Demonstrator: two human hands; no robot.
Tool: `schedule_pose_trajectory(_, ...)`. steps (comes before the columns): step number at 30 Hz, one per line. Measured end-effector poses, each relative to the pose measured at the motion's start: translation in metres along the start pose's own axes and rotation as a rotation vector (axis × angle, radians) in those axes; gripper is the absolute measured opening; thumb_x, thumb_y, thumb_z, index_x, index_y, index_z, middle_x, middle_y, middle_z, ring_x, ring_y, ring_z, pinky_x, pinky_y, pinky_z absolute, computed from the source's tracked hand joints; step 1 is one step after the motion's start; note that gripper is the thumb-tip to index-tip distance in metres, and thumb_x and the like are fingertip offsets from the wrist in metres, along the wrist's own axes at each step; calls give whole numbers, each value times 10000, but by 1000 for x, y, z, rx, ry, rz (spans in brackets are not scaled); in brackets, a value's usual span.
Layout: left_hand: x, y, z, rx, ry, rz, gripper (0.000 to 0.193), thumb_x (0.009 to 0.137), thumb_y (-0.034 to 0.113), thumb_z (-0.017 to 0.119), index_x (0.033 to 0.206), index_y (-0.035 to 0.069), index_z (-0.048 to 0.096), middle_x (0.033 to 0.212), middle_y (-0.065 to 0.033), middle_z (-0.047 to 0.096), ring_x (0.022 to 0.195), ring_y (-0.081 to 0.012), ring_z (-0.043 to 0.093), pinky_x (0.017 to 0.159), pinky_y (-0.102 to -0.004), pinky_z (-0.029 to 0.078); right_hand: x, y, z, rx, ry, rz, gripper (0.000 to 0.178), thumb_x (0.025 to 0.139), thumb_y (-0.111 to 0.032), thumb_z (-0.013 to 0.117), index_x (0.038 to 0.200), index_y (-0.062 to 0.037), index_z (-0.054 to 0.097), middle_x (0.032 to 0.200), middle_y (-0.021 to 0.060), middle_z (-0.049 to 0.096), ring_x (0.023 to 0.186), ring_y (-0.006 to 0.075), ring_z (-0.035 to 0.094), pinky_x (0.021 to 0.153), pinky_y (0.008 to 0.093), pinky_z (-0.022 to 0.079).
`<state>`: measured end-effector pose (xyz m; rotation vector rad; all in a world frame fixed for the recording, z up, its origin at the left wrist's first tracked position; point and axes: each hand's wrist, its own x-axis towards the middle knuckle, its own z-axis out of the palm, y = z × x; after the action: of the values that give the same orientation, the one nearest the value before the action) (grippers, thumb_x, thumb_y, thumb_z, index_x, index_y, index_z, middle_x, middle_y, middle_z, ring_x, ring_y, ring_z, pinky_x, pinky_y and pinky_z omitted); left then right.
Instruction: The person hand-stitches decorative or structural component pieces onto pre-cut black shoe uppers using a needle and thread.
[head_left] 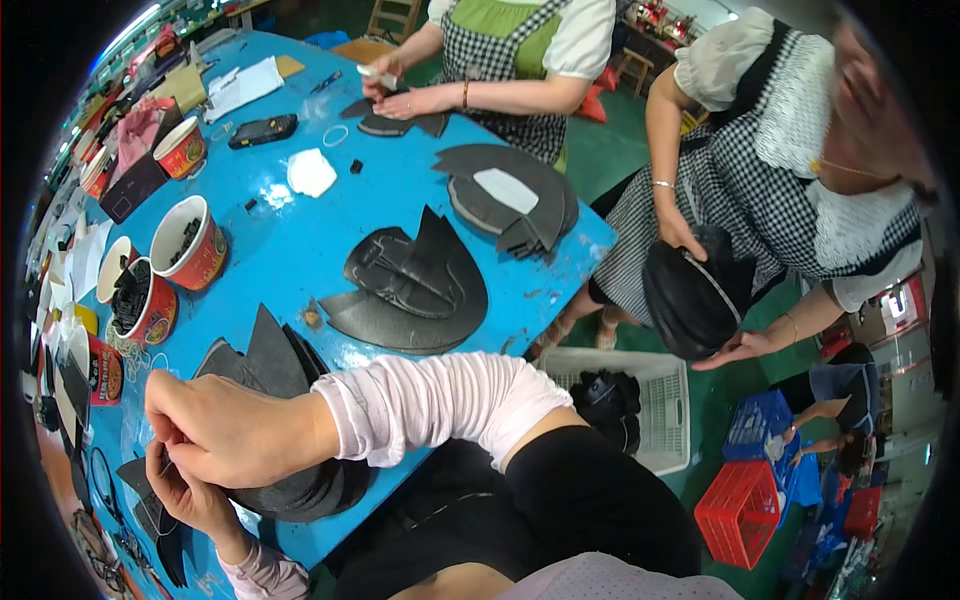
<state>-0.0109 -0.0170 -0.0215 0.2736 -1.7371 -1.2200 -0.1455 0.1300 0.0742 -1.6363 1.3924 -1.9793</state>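
Note:
At the near left of the blue table (280, 215), my right hand (240, 430) is closed, its fingertips pinched together and meeting those of my left hand (195, 500). The left fingers are curled closed too, just below. What the two hold is too small to make out; a thin pale strand (163, 520) shows by the left hand. Under my right wrist lies a pile of dark grey curved pieces (300, 490), partly hidden by the hand. Pointed dark pieces (265, 350) stick up behind it. Narrow black pieces (172, 550) lie beneath my left hand.
Paper tubs (200, 262) with small black parts line the left side. Shaped dark pieces (440, 300) lie mid-table, with others (520, 185) beyond. One co-worker's hands (405, 100) work at the far edge; another person holds a black pouch-like item (690, 300). A white crate (665, 400) stands at right.

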Motion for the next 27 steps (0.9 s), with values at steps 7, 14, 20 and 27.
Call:
schedule_pose_trajectory(7,3,-1,9,-7,-27,87,260,953,9,495,1211,-22,505,1087,-90,561,960,-140,553,872,-266,465,-11,16,-43,-196,269,10,202,836,-44,600,938,-16,428,749,96,560,645,184,584,575,306,461)
schedule_pose_trajectory(14,4,-11,14,-11,1,91,263,946,5,508,1208,-26,512,1100,-99,570,983,-140,557,879,-272,466,-36,61,-86,-313,439,114,198,855,-38,590,946,-26,415,760,65,542,642,137,558,578,288,450)
schedule_pose_trajectory(20,3,-10,14,20,-32,84,268,953,21,504,1217,-25,509,1108,-100,572,990,-142,557,886,-269,460,-44,87,-73,-326,447,113,203,848,-32,587,946,-23,410,740,84,541,630,171,569,560,309,442)
schedule_pose_trajectory(27,4,-7,16,7,-50,88,271,956,35,509,1223,-10,519,1111,-85,575,1007,-134,558,892,-259,453,-46,105,-76,-246,555,140,236,851,-18,585,979,-30,387,797,69,528,620,125,529,545,291,440)
